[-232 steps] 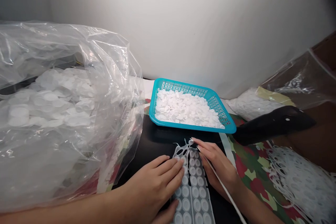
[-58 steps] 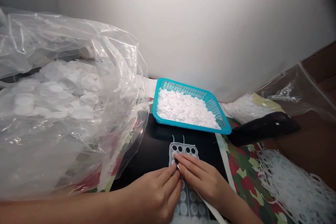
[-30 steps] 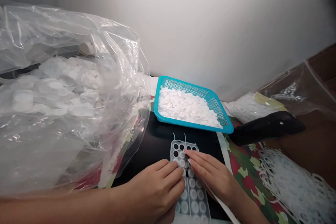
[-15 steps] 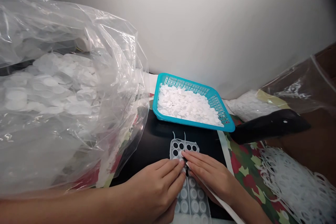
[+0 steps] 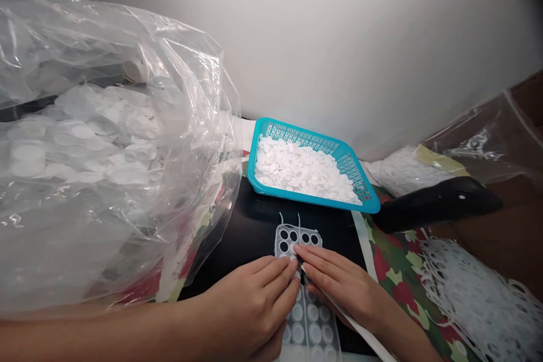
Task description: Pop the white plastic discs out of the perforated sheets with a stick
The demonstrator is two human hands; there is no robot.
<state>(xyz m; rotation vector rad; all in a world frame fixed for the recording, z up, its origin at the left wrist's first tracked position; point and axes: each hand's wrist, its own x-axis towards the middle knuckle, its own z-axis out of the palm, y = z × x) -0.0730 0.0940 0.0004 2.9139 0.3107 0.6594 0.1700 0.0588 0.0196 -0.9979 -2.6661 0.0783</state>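
A translucent moulded sheet (image 5: 306, 317) with rows of round cups lies on a black surface in front of me. Its far cups show dark centres; the nearer ones look filled with white discs. My left hand (image 5: 258, 297) rests over the sheet's left side, fingers pressed together and fingertips bent down. From the right, my right hand (image 5: 350, 285) meets it, fingertips closed near a white disc (image 5: 292, 249). Whatever is between the fingertips is hidden. A thin white strip (image 5: 365, 332) runs beneath my right hand toward the sheet.
Behind the sheet stands a turquoise basket (image 5: 314, 201) of small white discs. A large clear bag (image 5: 190, 102) of translucent pieces fills the left. On the right are a black handle-like object (image 5: 436, 203), a heap of translucent rings (image 5: 483, 294) and camouflage-patterned cloth (image 5: 403, 288).
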